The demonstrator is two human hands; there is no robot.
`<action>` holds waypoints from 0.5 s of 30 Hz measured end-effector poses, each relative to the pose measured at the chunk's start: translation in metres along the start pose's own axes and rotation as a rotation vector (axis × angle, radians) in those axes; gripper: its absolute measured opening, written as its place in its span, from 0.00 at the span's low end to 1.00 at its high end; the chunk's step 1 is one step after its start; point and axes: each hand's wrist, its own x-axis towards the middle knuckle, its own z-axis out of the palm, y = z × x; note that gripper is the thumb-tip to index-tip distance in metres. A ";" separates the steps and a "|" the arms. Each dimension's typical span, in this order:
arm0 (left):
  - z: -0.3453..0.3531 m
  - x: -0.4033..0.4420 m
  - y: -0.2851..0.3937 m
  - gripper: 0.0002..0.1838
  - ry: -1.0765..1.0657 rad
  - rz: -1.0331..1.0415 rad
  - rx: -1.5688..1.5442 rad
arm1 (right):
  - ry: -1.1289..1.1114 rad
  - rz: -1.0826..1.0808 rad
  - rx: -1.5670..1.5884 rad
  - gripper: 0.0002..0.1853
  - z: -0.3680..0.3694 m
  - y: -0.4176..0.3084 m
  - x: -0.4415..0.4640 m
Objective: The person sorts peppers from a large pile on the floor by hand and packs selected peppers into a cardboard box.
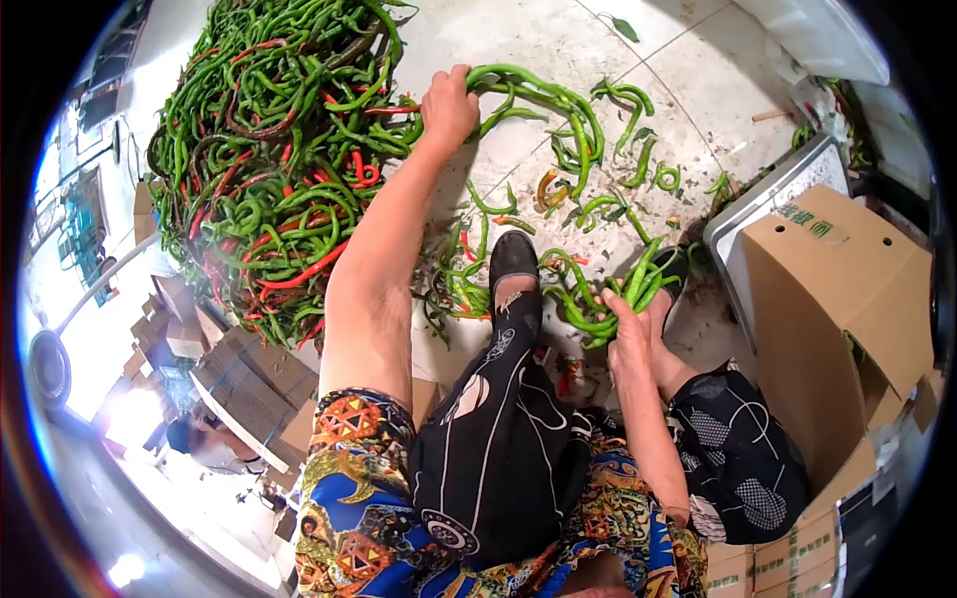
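My left hand (449, 108) is stretched forward at the right side of a big heap of chili peppers (269, 149), mostly green with red and dark ones mixed in. Its fingers are closed on long green chili peppers (538, 88) that curve away to the right over the floor. Low by my right foot, my right hand (628, 344) grips a bunch of green chili peppers (638, 284), their tips pointing up and outward. Between my hands, loose peppers (598, 204) and bits of leaf lie scattered on the tiles. My left fingertips are partly hidden.
To the right stands an open cardboard box (827, 279) beside a grey-rimmed tray (728, 229). My dark shoe (513, 257) is planted among the loose peppers. Stacked cartons (249, 384) and another person (214, 444) are at the left; a round fan-like object (50, 369) is at the edge.
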 end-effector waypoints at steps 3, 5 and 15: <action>0.006 -0.003 0.009 0.15 -0.046 0.025 0.130 | -0.037 -0.019 -0.064 0.16 -0.005 0.008 0.002; -0.002 0.001 0.007 0.15 -0.023 0.078 0.138 | -0.048 -0.004 -0.058 0.14 -0.005 0.006 0.000; -0.102 -0.024 0.010 0.15 -0.487 -0.219 -0.825 | 0.032 -0.145 -0.061 0.06 -0.006 0.020 0.011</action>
